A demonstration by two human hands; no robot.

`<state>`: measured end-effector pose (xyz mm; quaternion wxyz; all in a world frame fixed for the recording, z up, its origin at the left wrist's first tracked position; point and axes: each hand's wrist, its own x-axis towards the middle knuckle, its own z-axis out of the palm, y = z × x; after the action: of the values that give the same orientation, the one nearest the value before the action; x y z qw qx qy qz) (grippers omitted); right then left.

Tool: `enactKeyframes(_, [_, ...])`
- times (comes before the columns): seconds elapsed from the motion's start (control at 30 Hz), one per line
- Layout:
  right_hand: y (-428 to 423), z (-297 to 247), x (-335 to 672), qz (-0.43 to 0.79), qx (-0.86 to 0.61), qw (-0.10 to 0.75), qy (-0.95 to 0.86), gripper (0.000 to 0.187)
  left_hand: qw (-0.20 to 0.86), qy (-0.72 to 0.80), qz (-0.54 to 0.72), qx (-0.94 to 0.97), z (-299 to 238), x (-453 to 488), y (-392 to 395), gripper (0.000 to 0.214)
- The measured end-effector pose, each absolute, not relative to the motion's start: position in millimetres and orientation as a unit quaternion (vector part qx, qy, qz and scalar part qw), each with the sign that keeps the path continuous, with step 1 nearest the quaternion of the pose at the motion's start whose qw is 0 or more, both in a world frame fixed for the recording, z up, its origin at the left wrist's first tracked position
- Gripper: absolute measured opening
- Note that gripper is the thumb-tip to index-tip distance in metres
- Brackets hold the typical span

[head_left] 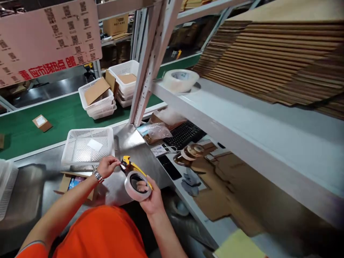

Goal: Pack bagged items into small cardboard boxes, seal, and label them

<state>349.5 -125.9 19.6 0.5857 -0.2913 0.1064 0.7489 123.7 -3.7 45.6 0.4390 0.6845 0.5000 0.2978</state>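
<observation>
Yellow-and-black tape gun (128, 165) with 1 whitish roll (135, 190) on it, held over the steel worktop (129, 139) near a white basket (87, 145). The right hand (152, 199) is wrapped round the roll, the left hand (107, 165) pinches the gun's front end. Overhead pink sign (48, 36) has QR codes and red characters, mirrored, can't read them.

A steel workbench (134, 143) carries a white mesh basket (88, 145) at its far edge, a black keyboard (185, 133) toward its right edge, brown tape rolls (189, 153) just beside the keyboard, and flattened cardboard (228, 186) nearer.
</observation>
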Motion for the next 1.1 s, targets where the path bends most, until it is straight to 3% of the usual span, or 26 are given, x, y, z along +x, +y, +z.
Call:
enactKeyframes(0.2, [-128.7, 32.6, 327.7, 0.786, -0.232, 0.546, 0.17, 0.026, 0.47, 0.538, 0.337, 0.613, 47.6, 79.6, -19.7, 0.029])
enactKeyframes(0.5, [-139.3, 45.1, 304.0, 0.816, -0.21, 0.511, 0.174, 0.024, 0.498, 0.425, 0.372, 0.659, 90.8, 34.1, -28.5, 0.039])
enactKeyframes(0.7, [-145.6, 53.5, 283.6, 0.822, -0.22, 0.509, 0.133, 0.029, 0.621, 0.421, 0.369, 0.548, 74.9, 29.7, -42.7, 0.056])
enactKeyframes(1.1, [-156.2, 55.9, 246.0, 0.834, -0.228, 0.491, 0.105, 0.03, 0.567, 0.455, 0.443, 0.523, 46.8, 20.3, -34.5, 0.034])
